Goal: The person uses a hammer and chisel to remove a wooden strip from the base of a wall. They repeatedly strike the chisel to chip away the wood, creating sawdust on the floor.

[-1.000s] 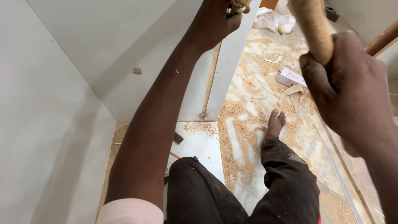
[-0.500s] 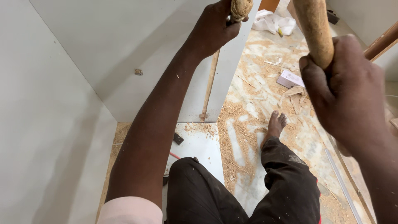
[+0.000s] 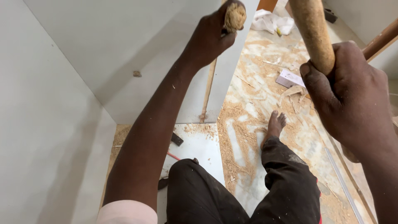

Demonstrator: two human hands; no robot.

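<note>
Above a sawdust-strewn floor, beside tall white panels meeting in a corner: left hand raised near the top edge of the frame, fingers closed around the rounded end of a small wooden tool handle, held against the edge of the upright white board. Right hand nearer the camera at the right edge, fist wrapped tight around a thick, dust-coated wooden handle rising out of the top of the frame; its head out of sight. Below, knees in dark trousers bent, one bare foot planted on the floor among shavings. On a flat white board by the left knee, scattered sawdust and a small dark object, too small to identify. Farther off, toward the top right corner of the floor, a small white box, crumpled white cloth and lengths of brown timber.
</note>
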